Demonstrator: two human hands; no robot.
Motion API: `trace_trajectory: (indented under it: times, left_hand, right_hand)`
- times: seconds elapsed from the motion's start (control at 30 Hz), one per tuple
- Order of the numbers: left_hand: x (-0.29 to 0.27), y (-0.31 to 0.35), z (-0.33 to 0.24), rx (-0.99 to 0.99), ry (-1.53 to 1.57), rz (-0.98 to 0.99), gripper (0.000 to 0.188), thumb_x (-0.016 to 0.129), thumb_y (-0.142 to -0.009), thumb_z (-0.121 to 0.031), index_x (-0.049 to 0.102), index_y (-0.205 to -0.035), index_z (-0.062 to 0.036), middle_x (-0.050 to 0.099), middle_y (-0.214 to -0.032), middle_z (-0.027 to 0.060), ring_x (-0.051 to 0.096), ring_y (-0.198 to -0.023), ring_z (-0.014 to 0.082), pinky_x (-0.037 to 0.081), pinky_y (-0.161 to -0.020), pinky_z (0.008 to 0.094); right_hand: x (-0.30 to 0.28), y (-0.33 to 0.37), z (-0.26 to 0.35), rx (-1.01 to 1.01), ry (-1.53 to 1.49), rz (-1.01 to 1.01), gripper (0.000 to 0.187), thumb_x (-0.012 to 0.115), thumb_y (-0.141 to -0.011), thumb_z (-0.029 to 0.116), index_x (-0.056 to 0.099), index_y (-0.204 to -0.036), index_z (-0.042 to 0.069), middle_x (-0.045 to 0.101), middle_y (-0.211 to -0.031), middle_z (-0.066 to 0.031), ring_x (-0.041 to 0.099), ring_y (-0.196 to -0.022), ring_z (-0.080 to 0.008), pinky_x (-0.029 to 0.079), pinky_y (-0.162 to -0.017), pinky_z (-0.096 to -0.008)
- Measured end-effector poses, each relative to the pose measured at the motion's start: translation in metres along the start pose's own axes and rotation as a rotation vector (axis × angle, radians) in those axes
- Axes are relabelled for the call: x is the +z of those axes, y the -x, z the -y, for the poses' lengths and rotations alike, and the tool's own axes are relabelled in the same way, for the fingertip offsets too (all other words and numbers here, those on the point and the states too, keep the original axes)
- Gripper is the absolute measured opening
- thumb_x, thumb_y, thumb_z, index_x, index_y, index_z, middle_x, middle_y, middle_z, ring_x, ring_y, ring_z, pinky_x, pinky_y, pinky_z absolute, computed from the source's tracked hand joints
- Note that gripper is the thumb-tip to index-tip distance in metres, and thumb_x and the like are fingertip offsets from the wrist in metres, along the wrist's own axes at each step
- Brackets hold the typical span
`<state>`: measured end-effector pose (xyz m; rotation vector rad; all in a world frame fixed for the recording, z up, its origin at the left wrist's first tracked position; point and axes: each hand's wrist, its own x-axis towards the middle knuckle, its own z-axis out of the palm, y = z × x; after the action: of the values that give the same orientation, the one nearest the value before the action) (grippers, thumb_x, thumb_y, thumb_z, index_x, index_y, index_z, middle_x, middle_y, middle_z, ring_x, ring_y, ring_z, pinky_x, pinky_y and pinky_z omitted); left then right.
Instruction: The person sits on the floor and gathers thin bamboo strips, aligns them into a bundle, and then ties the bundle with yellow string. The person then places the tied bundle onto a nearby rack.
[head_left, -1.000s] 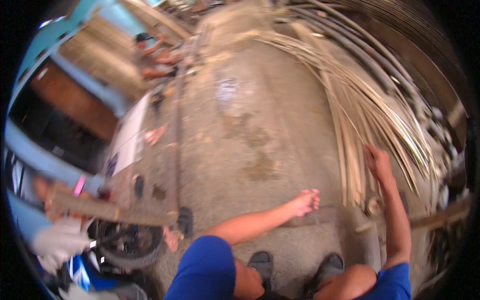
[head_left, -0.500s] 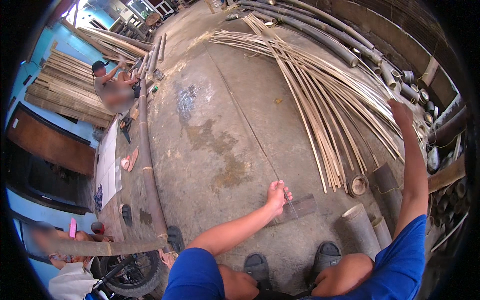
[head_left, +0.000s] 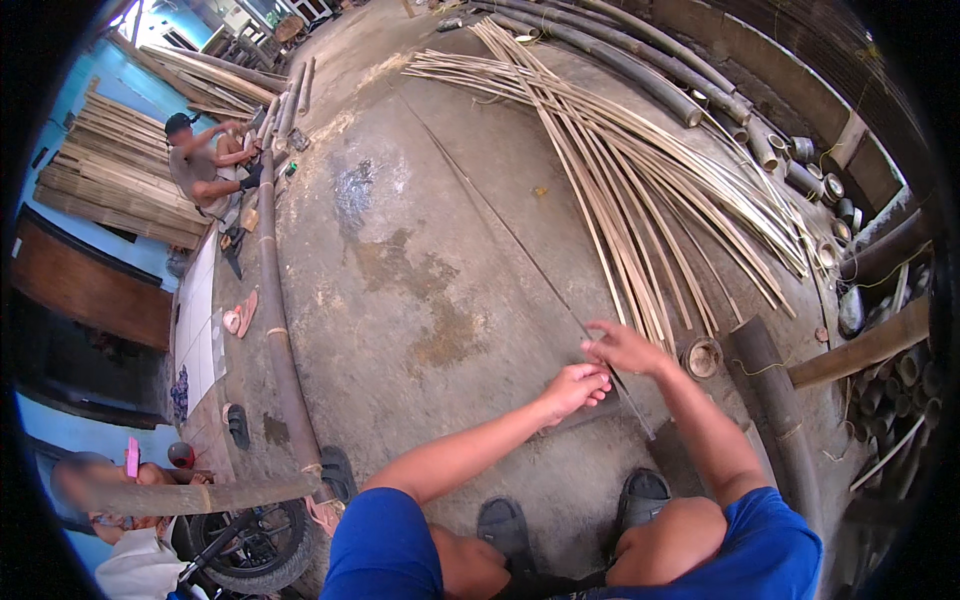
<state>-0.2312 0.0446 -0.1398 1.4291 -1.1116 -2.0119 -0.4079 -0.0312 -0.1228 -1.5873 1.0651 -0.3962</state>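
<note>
A long, thin, dark bamboo strip stretches from the far floor to just in front of my knees. My left hand is closed around it near its close end. Right beside that, my right hand reaches over the strip with its fingers stretched out and somewhat apart. Whether those fingers touch the strip is hard to tell. Beneath my hands, partly hidden, a dark flat piece lies on the concrete. Farther off to the right spreads a crossed pile of pale bamboo strips.
Thick bamboo poles and cut bamboo pieces line the right side. A short bamboo ring sits near my right arm. At left lies a long bamboo pole; a person sits beyond it. Another person is by a motorbike wheel.
My right hand has come from far out at the right, by the pale strips, to beside my left hand. The strip's close end now sticks out farther past my left hand.
</note>
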Motion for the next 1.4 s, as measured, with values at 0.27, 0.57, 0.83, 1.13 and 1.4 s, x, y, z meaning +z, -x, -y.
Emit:
trace_trajectory:
  times: [0.27, 0.57, 0.83, 1.13, 1.4]
  left_hand:
    - [-0.053, 0.067, 0.031, 0.093, -1.178, -0.04, 0.089, 0.078, -0.079, -0.04, 0.032, -0.148, -0.0079, 0.05, -0.134, 0.0262, 0.049, -0.126, 0.0422, 0.04, -0.107, 0.0461]
    - [-0.097, 0.102, 0.032, 0.128, -1.163, 0.138, 0.088, 0.081, -0.074, -0.035, 0.039, -0.144, -0.003, 0.053, -0.136, 0.0242, 0.051, -0.125, 0.0424, 0.041, -0.106, 0.0444]
    - [-0.035, 0.147, -0.073, 0.613, -1.266, -0.199, 0.08, 0.081, -0.076, -0.04, 0.047, -0.139, -0.0041, 0.054, -0.129, 0.0192, 0.052, -0.119, 0.0348, 0.037, -0.106, 0.0472]
    - [-0.115, 0.077, -0.012, 0.398, -0.914, -0.497, 0.05, 0.067, -0.092, -0.032, 0.053, -0.129, -0.0013, 0.059, -0.121, 0.0206, 0.061, -0.107, 0.0311, 0.048, -0.091, 0.0408]
    - [-0.087, -0.108, 0.021, -0.129, -0.727, -0.426, 0.053, 0.063, -0.089, -0.053, 0.072, -0.097, -0.001, 0.07, -0.103, 0.0237, 0.067, -0.098, 0.0385, 0.052, -0.085, 0.045]
  right_hand:
    - [0.016, 0.017, -0.007, -0.02, 0.395, -0.329, 0.035, 0.057, -0.092, 0.017, 0.056, -0.125, 0.009, 0.066, -0.084, -0.0286, 0.064, -0.083, -0.0473, 0.05, -0.077, -0.0552]
    - [0.067, 0.049, 0.027, -0.424, 0.82, 0.1, 0.075, 0.071, -0.079, 0.055, 0.053, -0.13, 0.004, 0.062, -0.116, -0.0227, 0.057, -0.116, -0.0407, 0.041, -0.1, -0.0528]
    - [0.041, 0.137, 0.063, -0.139, 0.666, 0.127, 0.082, 0.083, -0.072, 0.036, 0.039, -0.135, 0.006, 0.062, -0.117, -0.0211, 0.064, -0.104, -0.0409, 0.052, -0.087, -0.0491]
    - [-0.077, 0.444, 0.005, 0.909, 0.619, -0.835, 0.089, 0.078, -0.069, 0.034, 0.04, -0.142, -0.003, 0.056, -0.131, -0.0288, 0.055, -0.12, -0.0433, 0.043, -0.104, -0.0449]
    - [-0.154, 0.545, -0.139, 1.328, 1.009, -0.679, 0.096, 0.082, -0.07, 0.037, 0.032, -0.147, 0.007, 0.053, -0.134, -0.0175, 0.052, -0.123, -0.0341, 0.044, -0.1, -0.0513]
